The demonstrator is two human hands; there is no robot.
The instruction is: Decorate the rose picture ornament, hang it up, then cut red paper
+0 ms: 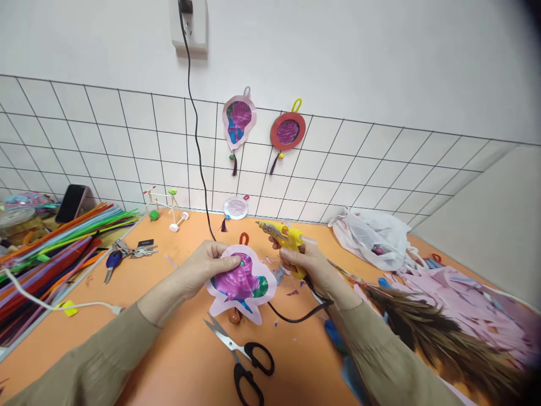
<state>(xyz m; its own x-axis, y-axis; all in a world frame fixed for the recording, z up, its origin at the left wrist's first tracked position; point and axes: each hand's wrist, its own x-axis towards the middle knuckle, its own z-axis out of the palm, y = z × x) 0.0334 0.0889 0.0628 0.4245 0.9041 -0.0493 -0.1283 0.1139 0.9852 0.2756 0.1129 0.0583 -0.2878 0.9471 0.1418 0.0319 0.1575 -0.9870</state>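
My left hand (pixel 214 265) pinches a pink paper flower ornament (pixel 236 282) by its upper left side, thumb on the purple flower picture. A red loop (pixel 244 238) sticks up from the ornament's top, and a brown bead (pixel 235 316) shows at its lower edge. My right hand (pixel 306 260) is wrapped round a yellow hot glue gun (pixel 287 237), whose nozzle points up and left, apart from the ornament. A clear glue stick juts from the gun's back. Below the ornament lie black-handled scissors (pixel 240 352) with their blades slightly apart.
Two finished-looking ornaments (pixel 239 115) hang on the wire grid (pixel 355 141); a white oval one (pixel 235 208) leans below. Pipe cleaners (pixel 54 254), keys (pixel 122 254) and a phone (pixel 74 203) lie left. At right are a plastic bag (pixel 372 237), pink scraps (pixel 460 304) and brown feathers (pixel 435 332).
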